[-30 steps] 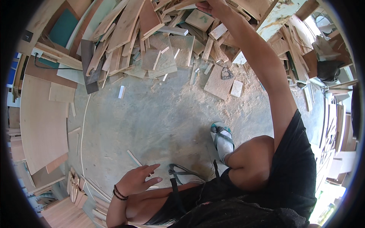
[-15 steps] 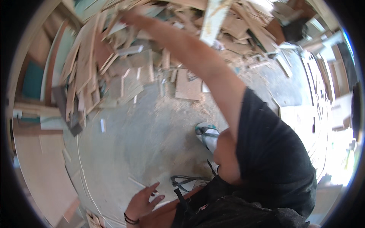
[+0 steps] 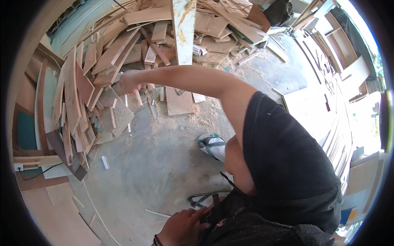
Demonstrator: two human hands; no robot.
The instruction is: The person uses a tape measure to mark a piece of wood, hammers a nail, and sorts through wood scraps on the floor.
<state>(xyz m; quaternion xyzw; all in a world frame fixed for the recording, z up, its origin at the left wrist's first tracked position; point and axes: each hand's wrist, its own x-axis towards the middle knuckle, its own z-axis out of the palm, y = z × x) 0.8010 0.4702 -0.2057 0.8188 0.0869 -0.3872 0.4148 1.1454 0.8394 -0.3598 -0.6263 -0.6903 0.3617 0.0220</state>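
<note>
My right arm reaches out to the far left over a heap of wood offcuts. My right hand (image 3: pixel 130 81) hovers at the heap's near edge, beside a pale wood board (image 3: pixel 108 76) and a small whitish piece by its fingers. Its fingers are blurred and partly turned from view, so a grip on anything cannot be made out. Low in the view, my left hand (image 3: pixel 180 226) lies against my dark clothing (image 3: pixel 246 221), its fingers stretched out and nothing seen in them.
A painted white post (image 3: pixel 184 33) stands in front of the heap. Sawdust and a square board (image 3: pixel 179 101) lie on the concrete floor (image 3: pixel 143 151). Long boards (image 3: pixel 74 90) lean at the left. A thin cable (image 3: pixel 96 209) runs along the floor, and sheets (image 3: pixel 365 180) stand at the right.
My right hand has come down and nearer from the heap's top to its near edge. My left hand has moved right, against my clothing. The whole view has shifted, showing more of the heap.
</note>
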